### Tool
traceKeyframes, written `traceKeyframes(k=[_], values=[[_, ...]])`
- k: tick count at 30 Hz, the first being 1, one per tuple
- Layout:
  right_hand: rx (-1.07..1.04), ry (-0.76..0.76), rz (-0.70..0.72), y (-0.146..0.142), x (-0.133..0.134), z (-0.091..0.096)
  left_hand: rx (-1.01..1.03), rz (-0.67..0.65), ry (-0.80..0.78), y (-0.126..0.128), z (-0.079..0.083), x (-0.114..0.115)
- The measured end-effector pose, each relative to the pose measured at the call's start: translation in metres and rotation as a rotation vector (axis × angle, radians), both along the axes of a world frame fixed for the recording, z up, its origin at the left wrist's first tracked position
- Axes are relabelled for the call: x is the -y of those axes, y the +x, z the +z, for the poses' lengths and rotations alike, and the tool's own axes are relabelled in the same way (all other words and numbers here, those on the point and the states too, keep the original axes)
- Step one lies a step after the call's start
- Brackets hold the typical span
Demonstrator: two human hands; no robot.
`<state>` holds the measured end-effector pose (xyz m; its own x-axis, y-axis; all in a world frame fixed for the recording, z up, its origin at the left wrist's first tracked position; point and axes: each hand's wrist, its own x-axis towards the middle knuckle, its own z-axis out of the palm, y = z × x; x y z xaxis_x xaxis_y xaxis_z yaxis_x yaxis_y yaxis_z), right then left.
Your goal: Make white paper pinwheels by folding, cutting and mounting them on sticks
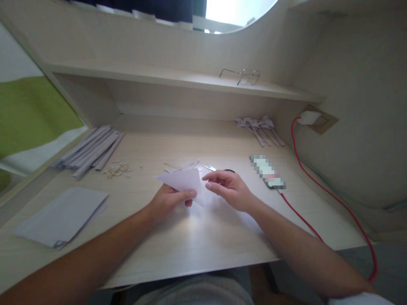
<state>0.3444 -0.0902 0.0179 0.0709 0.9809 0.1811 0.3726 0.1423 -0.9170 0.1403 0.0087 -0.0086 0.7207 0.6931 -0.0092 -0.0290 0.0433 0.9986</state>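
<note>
My left hand [171,198] pinches a white sheet of paper [184,180] folded into a triangle and holds it just above the light wooden desk [197,241]. My right hand [230,189] hovers beside the paper's right edge with its fingers curled loosely and its fingertips close to the fold; I see nothing in it. Behind my right hand lie scissors [219,169], partly hidden. Thin paper strips [186,166] lie just behind the folded sheet.
Rolled paper tubes [92,150] lie at the back left, with small scraps [118,170] beside them. A stack of white sheets [63,216] sits front left. Folded paper pieces [262,129] lie back right. A phone [267,171] on a red cable [330,197] lies right. Glasses [243,76] rest on the shelf.
</note>
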Motion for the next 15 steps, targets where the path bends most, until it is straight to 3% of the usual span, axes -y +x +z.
traceKeyframes(k=[4, 11, 15], values=[[-0.094, -0.046, 0.064, -0.010, 0.003, -0.005, -0.013, -0.032, 0.011, 0.000, -0.002, -0.003], [-0.056, -0.021, -0.133, 0.002, -0.017, -0.017, 0.075, 0.087, 0.062, 0.000, 0.005, -0.013], [-0.057, 0.007, -0.165, 0.001, -0.032, -0.012, 0.072, 0.098, 0.070, 0.000, 0.008, -0.009]])
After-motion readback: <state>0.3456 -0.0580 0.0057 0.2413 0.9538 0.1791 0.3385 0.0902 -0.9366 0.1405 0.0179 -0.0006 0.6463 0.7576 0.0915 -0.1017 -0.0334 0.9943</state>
